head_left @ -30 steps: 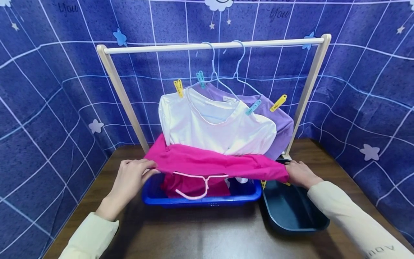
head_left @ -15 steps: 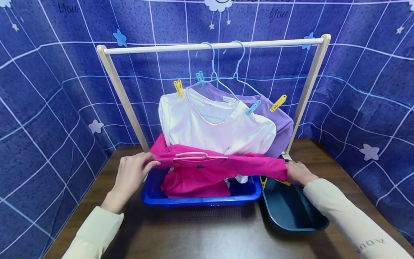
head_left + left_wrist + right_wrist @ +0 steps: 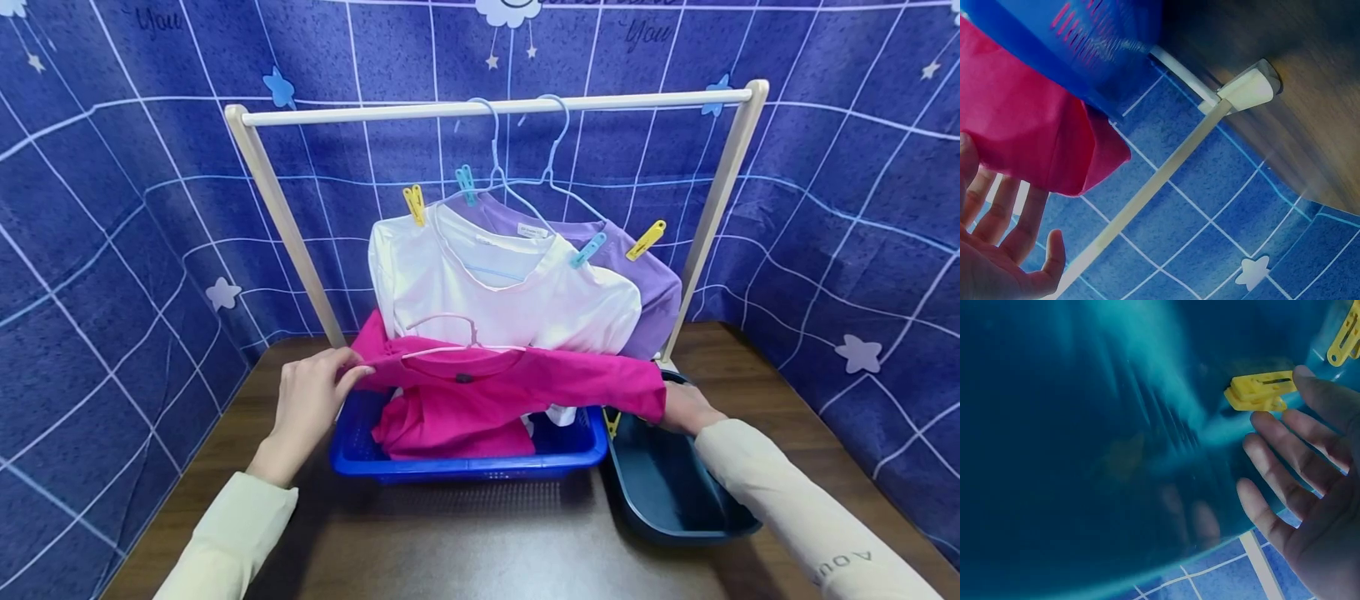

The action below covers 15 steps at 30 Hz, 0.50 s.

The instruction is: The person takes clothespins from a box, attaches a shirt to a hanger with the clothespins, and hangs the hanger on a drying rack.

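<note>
My left hand (image 3: 311, 404) pinches the left shoulder of a bright pink shirt (image 3: 457, 417) between thumb and fingers. The shirt lies partly in a blue plastic basket (image 3: 465, 467), and its sleeve spreads right over the dark bin (image 3: 667, 508). A pale pink hanger (image 3: 473, 332) is inside its neckline, hook up. My right hand (image 3: 688, 408) reaches into that bin, partly hidden behind the sleeve. In the right wrist view its fingers are spread and nearly straight, with thumb and index tips right at the end of a yellow clothespin (image 3: 1260, 387).
Behind the basket stands a rack with a white rod (image 3: 345, 112). From it hang a white shirt (image 3: 427, 283) and a purple shirt (image 3: 660, 292), fastened with yellow and blue clothespins. A second yellow clothespin (image 3: 1346, 337) lies in the bin. All stands on a brown wooden table (image 3: 465, 542).
The pink hanger's hook has swung from hanging down toward me to pointing up. My left hand has shifted slightly right and up; my right hand has moved a little left, farther behind the sleeve.
</note>
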Each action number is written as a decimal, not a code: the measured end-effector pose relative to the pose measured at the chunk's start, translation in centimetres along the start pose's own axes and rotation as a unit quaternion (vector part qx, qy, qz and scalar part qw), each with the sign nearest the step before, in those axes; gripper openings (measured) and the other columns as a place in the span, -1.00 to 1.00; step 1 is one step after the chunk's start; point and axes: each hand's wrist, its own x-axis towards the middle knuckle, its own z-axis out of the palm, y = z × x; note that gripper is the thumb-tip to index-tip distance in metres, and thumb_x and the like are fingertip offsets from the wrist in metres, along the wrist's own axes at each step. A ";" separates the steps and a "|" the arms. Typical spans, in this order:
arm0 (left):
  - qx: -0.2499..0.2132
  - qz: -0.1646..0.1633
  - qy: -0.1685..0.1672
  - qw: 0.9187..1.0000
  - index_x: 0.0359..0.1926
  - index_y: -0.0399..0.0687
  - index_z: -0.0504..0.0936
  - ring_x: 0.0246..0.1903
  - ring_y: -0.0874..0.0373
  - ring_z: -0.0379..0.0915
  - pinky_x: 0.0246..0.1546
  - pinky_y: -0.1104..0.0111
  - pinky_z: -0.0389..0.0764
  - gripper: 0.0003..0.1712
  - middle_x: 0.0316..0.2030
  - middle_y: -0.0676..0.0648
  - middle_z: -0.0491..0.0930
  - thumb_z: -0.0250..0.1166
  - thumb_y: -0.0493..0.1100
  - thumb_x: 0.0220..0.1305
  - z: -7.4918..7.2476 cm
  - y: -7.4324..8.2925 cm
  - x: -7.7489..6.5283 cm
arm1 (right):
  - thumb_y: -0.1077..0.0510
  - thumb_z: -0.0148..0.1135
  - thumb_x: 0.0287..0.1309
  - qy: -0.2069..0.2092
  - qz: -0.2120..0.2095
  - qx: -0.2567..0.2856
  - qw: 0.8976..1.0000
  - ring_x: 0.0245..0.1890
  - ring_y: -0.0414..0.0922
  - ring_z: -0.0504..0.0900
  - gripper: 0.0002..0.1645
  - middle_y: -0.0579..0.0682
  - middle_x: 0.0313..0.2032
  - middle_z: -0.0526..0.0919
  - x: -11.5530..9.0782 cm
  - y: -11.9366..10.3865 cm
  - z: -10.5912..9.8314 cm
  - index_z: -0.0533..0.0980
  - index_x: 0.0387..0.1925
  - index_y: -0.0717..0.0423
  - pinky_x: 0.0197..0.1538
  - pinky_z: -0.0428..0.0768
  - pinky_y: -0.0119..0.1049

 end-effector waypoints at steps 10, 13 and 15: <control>0.003 -0.018 -0.008 1.000 -0.48 0.02 0.61 -0.48 -0.03 0.54 -0.36 0.11 0.28 -0.80 -0.53 -0.05 0.61 0.31 0.03 0.02 0.3 0.1 0.0 | 0.08 0.29 -0.18 0.019 0.004 0.012 1.000 -0.39 0.10 0.60 -0.70 0.21 -0.38 0.65 0.1 0.6 1.3 0.53 -0.44 0.26 -0.22 0.52 -0.04; 0.009 -0.024 -0.014 1.000 -0.46 0.02 0.62 -0.45 -0.03 0.54 -0.32 0.10 0.27 -0.79 -0.51 -0.06 0.62 0.31 0.05 0.03 0.3 0.1 0.1 | 0.07 0.27 -0.14 0.008 0.017 0.020 1.000 -0.39 0.10 0.60 -0.66 0.23 -0.35 0.65 0.1 0.7 1.5 0.53 -0.39 0.30 -0.21 0.53 -0.04; 0.011 -0.025 -0.017 0.999 -0.45 0.02 0.62 -0.42 -0.05 0.54 -0.29 0.09 0.26 -0.78 -0.49 -0.08 0.62 0.30 0.05 0.02 0.4 0.1 0.1 | 0.07 0.25 -0.12 0.004 0.023 0.017 1.000 -0.38 0.11 0.60 -0.66 0.23 -0.35 0.65 0.1 0.7 1.5 0.53 -0.39 0.30 -0.20 0.53 -0.03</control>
